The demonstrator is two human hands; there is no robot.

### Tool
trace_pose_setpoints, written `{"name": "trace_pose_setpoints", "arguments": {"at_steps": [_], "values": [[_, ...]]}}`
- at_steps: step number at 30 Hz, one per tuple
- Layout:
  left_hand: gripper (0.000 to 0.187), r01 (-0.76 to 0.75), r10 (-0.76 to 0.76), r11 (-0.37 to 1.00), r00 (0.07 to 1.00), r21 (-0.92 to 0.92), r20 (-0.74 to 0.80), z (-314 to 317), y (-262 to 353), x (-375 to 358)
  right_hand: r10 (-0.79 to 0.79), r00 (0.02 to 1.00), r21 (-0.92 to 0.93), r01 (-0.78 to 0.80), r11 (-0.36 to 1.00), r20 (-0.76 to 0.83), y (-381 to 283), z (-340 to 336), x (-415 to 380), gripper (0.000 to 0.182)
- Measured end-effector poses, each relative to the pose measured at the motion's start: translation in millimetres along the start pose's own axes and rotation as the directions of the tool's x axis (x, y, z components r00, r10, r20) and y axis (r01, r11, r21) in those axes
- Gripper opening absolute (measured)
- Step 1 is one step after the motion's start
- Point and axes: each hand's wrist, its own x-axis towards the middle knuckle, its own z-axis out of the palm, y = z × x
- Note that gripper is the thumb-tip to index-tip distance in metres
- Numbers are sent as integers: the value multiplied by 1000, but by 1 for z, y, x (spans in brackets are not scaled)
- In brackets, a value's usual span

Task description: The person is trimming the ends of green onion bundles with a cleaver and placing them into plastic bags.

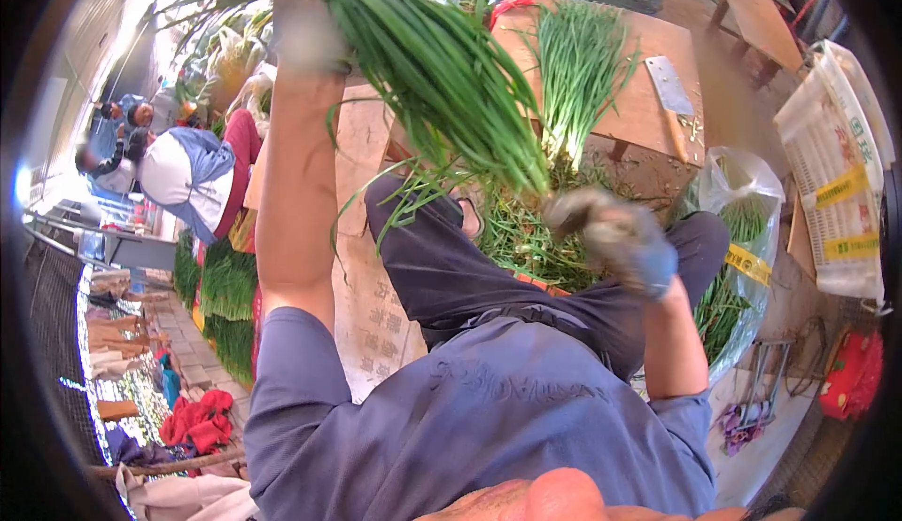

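Observation:
A large bunch of long green leafy stalks [442,70] hangs slanting across the upper middle. My left hand [315,14], in a dirty glove, is wrapped round its leafy upper part. The root ends point down toward my right hand [615,239], which is gloved and blurred by motion; its fingers are smeared and whether they touch the roots is unclear. Another bunch of green stalks [581,70] lies on a wooden board [648,131], beside a cleaver [669,86] with a wooden handle. Loose trimmings [526,239] are heaped between my knees.
A clear plastic bag [752,192] with green stalks stands at the right, near a white woven sack [836,164]. More green bundles [228,281] lie at the left. Several people are at the upper left, one person [188,178] bending over. A red box [853,371] is at the right edge.

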Motion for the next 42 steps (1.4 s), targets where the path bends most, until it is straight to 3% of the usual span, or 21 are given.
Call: {"name": "trace_pose_setpoints", "arguments": {"at_steps": [1,3,6,9,11,13,17,20,23,24,25,26,28,29,31,32,35,37,39,41,42], "values": [[29,-84,86,996,995,41,-45,0,0,-2,335,942,-4,-335,942,5,12,2,-3,35],[30,-240,254,963,961,126,-111,21,-5,0,420,901,-64,-416,907,107,99,-5,3,52],[23,-231,241,970,949,71,-202,64,-1,-18,29,988,-453,-96,886,-152,184,-14,17,80],[24,-223,258,962,934,160,-248,72,5,-17,246,968,-177,-251,952,-50,215,-26,55,97],[25,-253,297,950,913,181,-280,82,10,-15,242,952,92,-262,961,190,161,10,69,94],[27,-292,321,947,890,135,-325,104,8,-17,61,956,360,-167,918,288,160,39,92,89],[28,-260,294,951,928,166,-230,104,11,-11,-180,983,774,148,615,-45,103,93,153,43],[29,-241,272,955,944,174,-187,98,17,6,198,967,839,26,543,-157,53,87,153,22],[30,-456,384,654,888,604,255,32,52,53,-14,988,785,130,606,-153,121,16,135,26],[30,-307,240,927,927,216,287,22,61,58,264,905,686,42,727,-335,121,6,114,34],[31,-30,91,981,945,-193,313,10,71,64,85,975,638,68,767,-206,152,-26,87,37],[31,15,56,976,948,-218,313,39,75,38,87,954,354,22,935,-287,163,-42,58,36],[30,-59,85,991,972,-122,218,49,78,29,185,936,-50,-209,977,-300,185,-60,15,35],[29,-158,155,987,978,12,139,40,83,44,308,917,-137,-349,927,-253,194,-62,7,35],[28,-307,319,902,948,303,10,25,90,62,410,898,-689,-399,605,-160,140,-53,-3,39],[29,-196,188,977,976,78,106,30,88,47,470,872,-880,-324,348,-135,120,-49,-7,47],[34,76,14,961,947,-267,322,52,91,12,-116,992,-982,-22,188,-44,153,-52,-4,92],[35,15,16,990,977,-143,212,44,105,21,-214,956,-849,-61,525,-201,115,-19,23,106],[36,-19,20,1000,994,-12,105,38,116,35,-474,850,-895,7,446,-229,111,-2,70,103],[38,-32,24,997,994,74,103,43,117,48,-58,985,-342,-1,940,-164,58,30,86,89],[38,-33,20,995,989,92,146,42,114,54,-171,957,-361,77,929,-236,64,37,96,79]]}}
